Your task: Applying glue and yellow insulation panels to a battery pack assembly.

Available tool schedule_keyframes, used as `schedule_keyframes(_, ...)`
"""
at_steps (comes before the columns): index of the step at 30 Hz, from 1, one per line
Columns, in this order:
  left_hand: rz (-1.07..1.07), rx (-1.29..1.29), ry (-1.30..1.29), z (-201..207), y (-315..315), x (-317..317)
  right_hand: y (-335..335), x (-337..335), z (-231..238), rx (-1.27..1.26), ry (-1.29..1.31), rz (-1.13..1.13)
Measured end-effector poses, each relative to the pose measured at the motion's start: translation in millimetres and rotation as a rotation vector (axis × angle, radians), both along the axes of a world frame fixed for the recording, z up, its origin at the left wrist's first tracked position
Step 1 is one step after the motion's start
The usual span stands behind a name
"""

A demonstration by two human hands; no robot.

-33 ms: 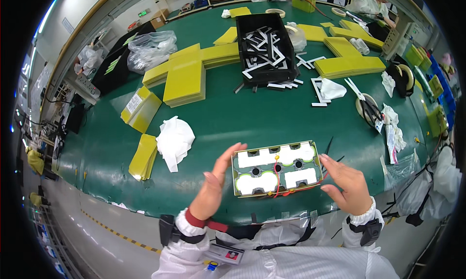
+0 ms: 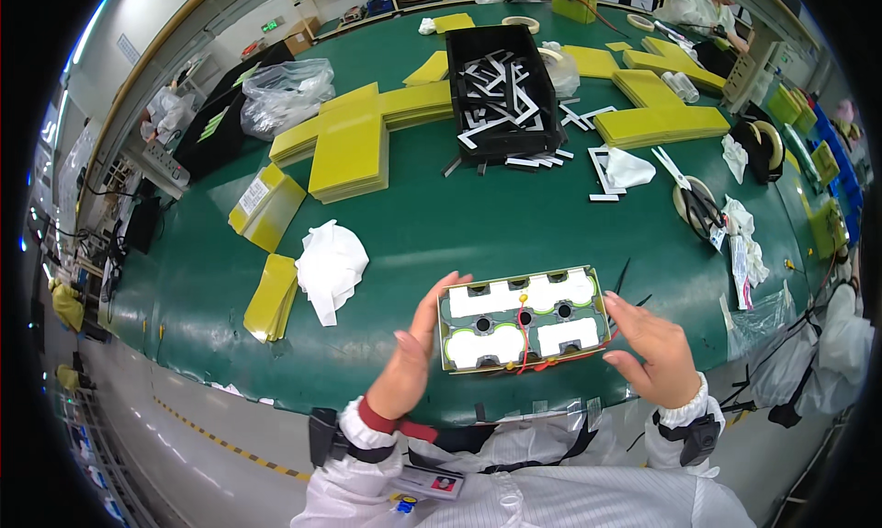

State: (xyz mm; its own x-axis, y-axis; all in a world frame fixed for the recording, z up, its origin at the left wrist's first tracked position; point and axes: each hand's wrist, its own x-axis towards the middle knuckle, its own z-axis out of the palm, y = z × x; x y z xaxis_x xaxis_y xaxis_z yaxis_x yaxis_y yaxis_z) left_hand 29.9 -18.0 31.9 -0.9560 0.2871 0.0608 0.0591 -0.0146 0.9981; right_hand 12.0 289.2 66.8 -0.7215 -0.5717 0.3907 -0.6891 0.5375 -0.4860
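The counter (image 2: 478, 225) looked smooth, matt green; the black tray (image 2: 457, 78) was glossy plastic, the yellow boards (image 2: 349, 151) matt, the wrapper (image 2: 329, 261) crumpled paper.

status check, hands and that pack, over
Left hand flat against left end of battery pack, right hand at its right end. Pack on green table, red wire along near edge. White cloth lies apart, left.
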Motion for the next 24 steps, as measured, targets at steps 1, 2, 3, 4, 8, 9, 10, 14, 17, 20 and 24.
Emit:
schedule_keyframes(1,0.045,0.028,0.005,-5,8,3,-4,2,-4,-0.002,-0.002,-0.002)
schedule_keyframes(2,0.092,0.057,0.011,-8,14,6,-7,4,-10,-0.042,-0.018,-0.013)
schedule_keyframes(3,0.092,0.055,0.01,-8,16,7,-10,6,-13,-0.081,-0.034,-0.023)
schedule_keyframes(4,0.104,0.067,0.006,-9,18,8,-11,7,-15,-0.081,-0.037,-0.023)
schedule_keyframes(8,0.147,0.116,0.026,-10,20,8,-10,8,-16,-0.097,-0.034,-0.042)
schedule_keyframes(9,0.146,0.115,0.023,-12,22,10,-8,7,-16,-0.081,-0.008,-0.038)
schedule_keyframes(10,0.45,-0.066,0.272,-11,26,15,-6,7,-15,-0.084,-0.007,-0.042)
schedule_keyframes(14,0.822,-0.784,0.912,-14,29,63,-7,10,-11,-0.184,-0.026,-0.171)
schedule_keyframes(17,0.789,-1.002,0.968,-16,50,68,-6,12,-13,-0.353,-0.082,-0.326)
schedule_keyframes(20,0.812,-1.013,0.879,-16,58,64,-5,10,-2,-0.375,-0.037,-0.281)
schedule_keyframes(24,0.857,-0.977,0.921,-13,64,61,-22,-1,29,-0.213,0.125,-0.102)
